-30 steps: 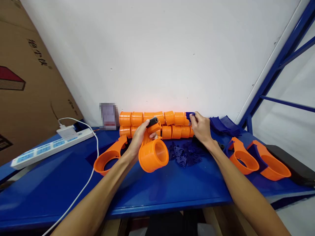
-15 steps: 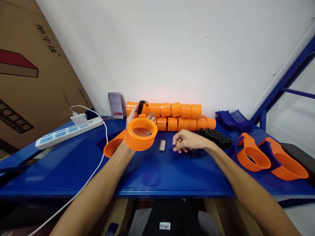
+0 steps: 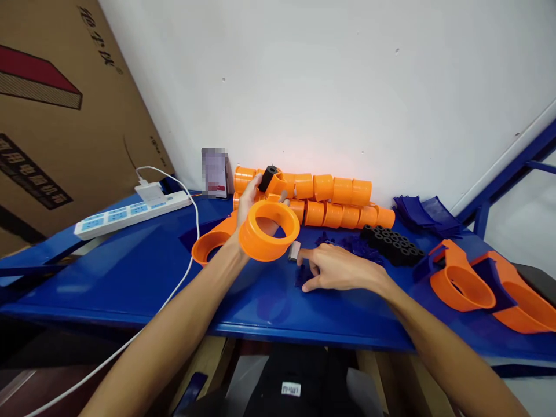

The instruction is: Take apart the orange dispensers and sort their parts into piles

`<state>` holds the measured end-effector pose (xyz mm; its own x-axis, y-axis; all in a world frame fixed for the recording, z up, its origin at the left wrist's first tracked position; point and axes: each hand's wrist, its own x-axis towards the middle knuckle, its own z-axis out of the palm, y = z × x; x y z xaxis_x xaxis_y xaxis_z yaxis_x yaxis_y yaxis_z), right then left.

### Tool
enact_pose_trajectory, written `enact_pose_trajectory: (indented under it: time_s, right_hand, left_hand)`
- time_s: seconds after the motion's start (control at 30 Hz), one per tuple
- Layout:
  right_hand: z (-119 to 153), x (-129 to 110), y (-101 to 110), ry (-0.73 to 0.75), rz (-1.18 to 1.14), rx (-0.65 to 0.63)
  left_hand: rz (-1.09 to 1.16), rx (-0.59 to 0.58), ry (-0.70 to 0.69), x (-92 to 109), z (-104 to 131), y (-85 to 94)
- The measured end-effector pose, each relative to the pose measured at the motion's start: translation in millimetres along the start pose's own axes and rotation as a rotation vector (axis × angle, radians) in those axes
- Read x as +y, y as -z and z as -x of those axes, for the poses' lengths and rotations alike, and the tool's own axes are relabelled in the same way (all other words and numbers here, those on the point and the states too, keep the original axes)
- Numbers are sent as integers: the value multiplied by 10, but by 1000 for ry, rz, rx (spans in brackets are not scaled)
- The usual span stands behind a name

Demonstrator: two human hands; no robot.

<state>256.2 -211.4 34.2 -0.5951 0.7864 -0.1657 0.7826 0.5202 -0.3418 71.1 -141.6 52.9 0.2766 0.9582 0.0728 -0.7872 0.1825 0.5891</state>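
My left hand (image 3: 248, 200) is wrapped round an orange ring part (image 3: 270, 246), whose upper end carries a black foam roller (image 3: 268, 178). Low over the blue table (image 3: 174, 278), my right hand (image 3: 332, 267) has its thumb and index finger apart, around a small dark blue piece (image 3: 301, 277) on the surface. Beside its fingertips lies a small pale metallic block (image 3: 294, 251). More small dark blue pieces (image 3: 360, 248) are heaped behind the right hand, next to a group of black foam rollers (image 3: 393, 243).
Orange cylinders (image 3: 343, 191) are stacked in rows along the wall. Orange holders (image 3: 463, 284) and blue plates (image 3: 419, 213) sit at the right. A power strip (image 3: 130, 215), white cable (image 3: 197, 223) and phone (image 3: 215, 174) are at the left.
The view has shifted. My right hand has come nearer the front edge, away from the heap of blue pieces, and its fingers have spread. The orange part in my left hand has tilted.
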Motion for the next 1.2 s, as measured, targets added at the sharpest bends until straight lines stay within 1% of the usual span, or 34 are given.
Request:
enact_pose_trajectory:
  time_s: [0.1, 0.17, 0.23, 0.3, 0.33, 0.37, 0.4, 0.43, 0.5, 0.53, 0.57, 0.6, 0.63, 0.7, 0.8, 0.87, 0.93, 1.0, 1.07, 1.13, 1.2]
  right_hand:
    - [-11, -72, -92, -42, 132, 0]
    - [3, -88, -98, -59, 171, -6]
    - [39, -74, -50, -94, 210, 3]
    - [88, -39, 39, -105, 176, 22]
    - [113, -19, 90, -96, 117, 44]
    - [135, 0, 140, -82, 37, 104]
    - [153, 15, 184, -71, -46, 216]
    - [164, 27, 217, -63, -122, 380]
    - [163, 41, 241, -48, -210, 778]
    - [152, 45, 232, -25, -208, 942]
    - [135, 51, 212, 11, -178, 1047]
    - [115, 60, 186, 53, -126, 1087]
    - [94, 72, 156, 89, -57, 1082]
    - [58, 108, 104, 114, 97, 1023]
    - [42, 163, 74, 40, 256, 961]
    - [55, 182, 81, -6, 309, 925]
    - [71, 189, 100, -21, 333, 869]
    - [80, 199, 133, -22, 312, 812]
    - [89, 234, 191, -21, 205, 790]
    - [127, 299, 279, -13, 26, 822]
    - [229, 390, 382, -12, -157, 920]
  left_hand:
    - [67, 14, -15, -21, 13, -25]
    - [42, -27, -13, -35, 16, -19]
    - [-18, -93, -18, -47, 26, -11]
    - [-97, -155, -3, -60, 53, -18]
    - [-145, -171, 27, -70, 75, -31]
    - [-197, -174, 64, -82, 101, -48]
    - [-251, -170, 103, -98, 130, -68]
    - [-306, -161, 139, -120, 160, -88]
    - [-417, -144, 178, -176, 213, -118]
    - [-470, -138, 180, -209, 233, -125]
    - [-521, -137, 178, -244, 247, -126]
    - [-570, -138, 176, -278, 255, -122]
    - [-614, -141, 174, -310, 256, -114]
    - [-675, -156, 173, -365, 243, -92]
    - [-693, -146, 188, -418, 204, -50]
    - [-699, -121, 210, -439, 176, -23]
    - [-705, -97, 215, -450, 154, -2]
    - [-701, -70, 219, -445, 146, 3]
    - [-665, -43, 236, -418, 153, -12]
    - [-606, -21, 253, -375, 165, -35]
    - [-528, 14, 248, -329, 165, -49]
